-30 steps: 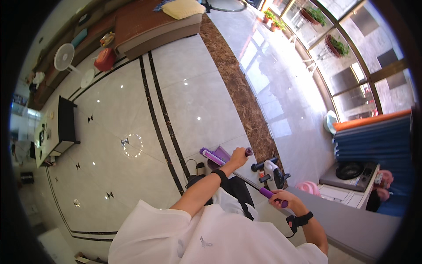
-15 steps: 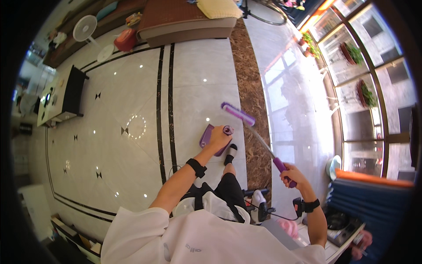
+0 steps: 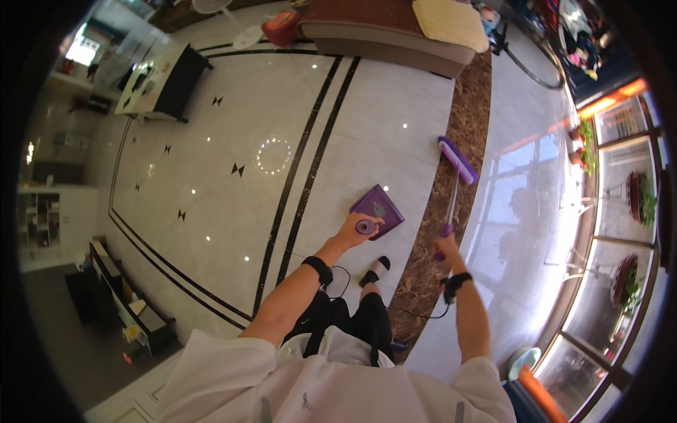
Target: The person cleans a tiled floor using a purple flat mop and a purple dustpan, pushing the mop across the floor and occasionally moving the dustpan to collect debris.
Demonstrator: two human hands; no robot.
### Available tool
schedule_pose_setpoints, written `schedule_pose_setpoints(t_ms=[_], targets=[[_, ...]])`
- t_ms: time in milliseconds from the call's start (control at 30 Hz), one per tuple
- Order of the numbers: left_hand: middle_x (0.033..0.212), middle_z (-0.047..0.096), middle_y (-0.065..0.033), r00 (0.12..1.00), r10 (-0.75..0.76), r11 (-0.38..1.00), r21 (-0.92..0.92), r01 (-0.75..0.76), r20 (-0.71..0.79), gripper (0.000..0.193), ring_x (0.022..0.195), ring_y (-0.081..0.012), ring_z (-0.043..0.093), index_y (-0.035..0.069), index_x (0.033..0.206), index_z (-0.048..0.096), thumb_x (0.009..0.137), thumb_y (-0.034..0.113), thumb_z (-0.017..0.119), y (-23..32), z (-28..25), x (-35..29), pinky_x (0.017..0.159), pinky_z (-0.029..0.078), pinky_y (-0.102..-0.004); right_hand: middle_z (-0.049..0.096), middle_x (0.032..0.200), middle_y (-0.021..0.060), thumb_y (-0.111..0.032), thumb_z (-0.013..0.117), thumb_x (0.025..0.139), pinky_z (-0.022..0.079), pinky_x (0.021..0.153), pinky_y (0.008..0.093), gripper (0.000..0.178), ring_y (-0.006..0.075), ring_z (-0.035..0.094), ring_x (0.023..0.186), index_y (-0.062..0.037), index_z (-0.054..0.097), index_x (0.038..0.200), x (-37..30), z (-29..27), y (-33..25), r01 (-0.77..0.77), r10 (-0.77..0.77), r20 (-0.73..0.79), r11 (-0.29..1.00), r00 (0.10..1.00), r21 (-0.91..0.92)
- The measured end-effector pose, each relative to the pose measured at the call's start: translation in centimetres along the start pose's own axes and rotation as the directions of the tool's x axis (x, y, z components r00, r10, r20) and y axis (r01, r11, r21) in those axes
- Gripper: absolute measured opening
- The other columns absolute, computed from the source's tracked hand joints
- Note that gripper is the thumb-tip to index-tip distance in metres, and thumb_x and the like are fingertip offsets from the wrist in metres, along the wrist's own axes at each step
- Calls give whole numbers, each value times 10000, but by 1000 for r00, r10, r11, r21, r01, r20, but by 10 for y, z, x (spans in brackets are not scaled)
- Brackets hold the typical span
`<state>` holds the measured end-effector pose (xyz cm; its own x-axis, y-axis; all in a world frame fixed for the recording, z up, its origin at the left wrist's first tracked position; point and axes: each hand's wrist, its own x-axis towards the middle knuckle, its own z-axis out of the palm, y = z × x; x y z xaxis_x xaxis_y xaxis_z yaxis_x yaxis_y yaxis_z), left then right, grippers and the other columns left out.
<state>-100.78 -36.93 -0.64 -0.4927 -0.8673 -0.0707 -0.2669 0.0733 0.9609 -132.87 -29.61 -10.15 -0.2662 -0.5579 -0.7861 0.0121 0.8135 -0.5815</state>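
The biggest thing is the shiny, pale floor (image 3: 352, 162), with dark lines and little black bow shapes on it. Down the right side are big windows (image 3: 589, 282), and plants hang by the glass. A brown stone strip (image 3: 469, 99) runs along the floor. At the top is a large brown couch (image 3: 374, 15). A low table (image 3: 166, 77) with a pale top and a dark side stands at the upper left.

The person wears a white shirt (image 3: 331, 384) and black shorts. Their long broom (image 3: 458, 161) is purple, and its head is over the brown strip. A yellow cushion (image 3: 448, 27) lies on the couch. The purple dustpan (image 3: 372, 202) is over the pale floor, to the left of the broom. It is too hard to tell if either one touches the floor. One foot (image 3: 376, 270), in a black and gray sock, is just below the dustpan.

The left hand (image 3: 352, 229) is wrapped around the dustpan's handle, and the handle's round end points up. The right hand (image 3: 446, 245) is closed around the broom's purple grip. Each wrist has a black band (image 3: 319, 270).
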Motion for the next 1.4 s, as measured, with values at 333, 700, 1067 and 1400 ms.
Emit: schedule_pose_setpoints(t_ms=[333,700,1067,1400], targets=[[774,654,-144,996,-16,985,174,1,83,185,736,-339,624,93,817,685,667,197,660,-8,-10,18,640,494,-403,459,580,52,42,552,748,416,358,278,430,138,484,434,-116,309,1067,-206,37,-22,-310,344,340,939,875,-152],[724,637,-180,978,-125,979,138,149,-165,185,732,-377,620,67,770,660,629,183,693,10,-106,12,673,492,-459,455,646,37,43,551,782,298,349,180,296,65,399,453,-110,411,994,-243,52,-250,-533,595,437,802,674,-271],[821,658,-159,566,-304,908,-54,415,-766,266,774,-327,639,72,916,684,651,95,697,-12,-178,69,692,513,-358,504,581,60,32,545,732,421,351,277,387,136,485,411,-47,452,1099,-74,141,-452,129,327,472,696,819,-706],[880,647,-183,448,-314,948,-252,194,-837,273,842,-377,604,56,953,657,684,22,629,-27,-168,106,723,502,-346,480,555,115,66,520,751,433,336,349,308,209,506,408,-25,319,966,162,308,-463,354,131,566,660,814,-663]])
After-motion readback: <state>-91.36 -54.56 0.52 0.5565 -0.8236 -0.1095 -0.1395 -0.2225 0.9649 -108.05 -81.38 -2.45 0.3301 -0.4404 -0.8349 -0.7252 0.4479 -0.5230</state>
